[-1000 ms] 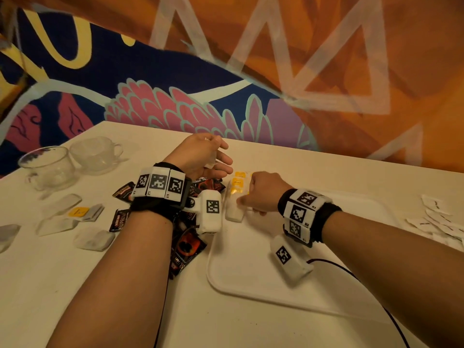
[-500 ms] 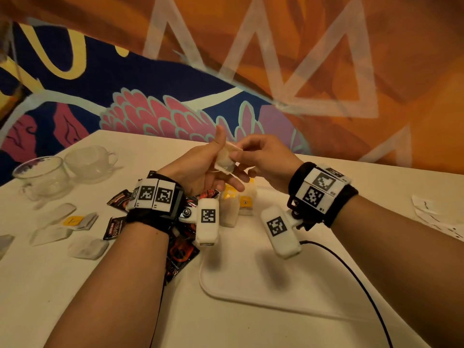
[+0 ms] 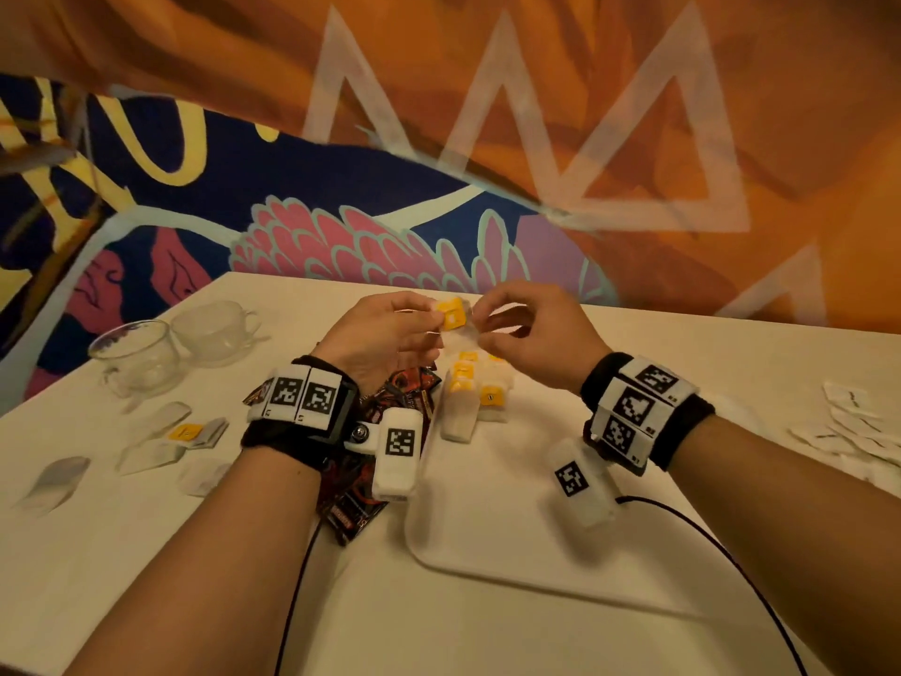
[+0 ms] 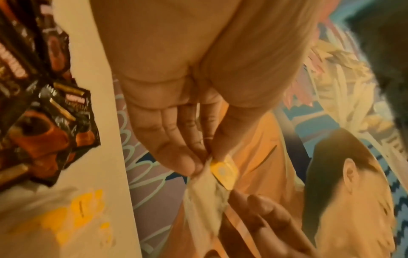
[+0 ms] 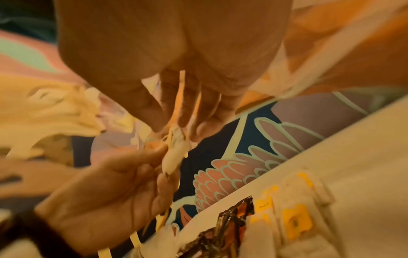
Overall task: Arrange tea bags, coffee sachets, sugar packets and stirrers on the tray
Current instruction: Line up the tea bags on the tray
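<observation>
A white tea bag (image 4: pixel 205 192) with a yellow tag (image 3: pixel 452 314) hangs in the air above the far edge of the table. My left hand (image 3: pixel 431 318) pinches its tag end between thumb and fingers. My right hand (image 3: pixel 480 325) pinches the other end of the tea bag (image 5: pixel 176 150). Below them, several tea bags (image 3: pixel 470 397) lie in a row in the far left corner of the white tray (image 3: pixel 512 539). Dark red coffee sachets (image 3: pixel 390 412) are heaped beside the tray's left edge, partly hidden under my left wrist.
Several loose tea bags (image 3: pixel 170 441) lie on the table to the left. Two glass cups (image 3: pixel 141 353) stand at the back left. White sugar packets (image 3: pixel 853 426) are scattered at the far right. A black cable (image 3: pixel 721 553) crosses the tray's near right part.
My right hand has left the tea bags on the tray and risen to meet my left hand. Both now pinch one tea bag, and its yellow tag has turned into view.
</observation>
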`<action>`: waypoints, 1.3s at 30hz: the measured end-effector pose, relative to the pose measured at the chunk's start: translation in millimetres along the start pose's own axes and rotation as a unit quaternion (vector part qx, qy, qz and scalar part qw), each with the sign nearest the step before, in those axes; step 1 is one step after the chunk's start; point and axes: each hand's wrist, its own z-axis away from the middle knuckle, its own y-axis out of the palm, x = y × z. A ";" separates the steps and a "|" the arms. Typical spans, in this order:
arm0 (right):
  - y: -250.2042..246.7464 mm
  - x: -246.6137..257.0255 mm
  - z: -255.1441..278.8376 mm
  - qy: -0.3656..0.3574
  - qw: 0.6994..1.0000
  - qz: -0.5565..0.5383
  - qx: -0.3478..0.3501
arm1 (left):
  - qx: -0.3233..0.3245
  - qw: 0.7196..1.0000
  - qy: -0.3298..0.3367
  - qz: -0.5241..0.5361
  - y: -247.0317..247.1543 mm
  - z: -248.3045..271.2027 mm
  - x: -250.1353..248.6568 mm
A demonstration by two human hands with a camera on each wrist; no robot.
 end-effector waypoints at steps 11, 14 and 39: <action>2.5 10.0 3.1 0.112 0.985 -0.129 0.011 | -0.025 0.977 0.091 -0.191 3.7 16.0 -6.1; 2.2 12.1 6.6 0.116 0.988 -0.101 0.032 | -0.043 0.971 0.118 -0.204 5.4 17.0 -3.5; 35.0 -38.6 14.0 0.275 0.913 0.266 0.143 | -0.110 0.971 0.025 -0.213 -52.2 33.7 18.5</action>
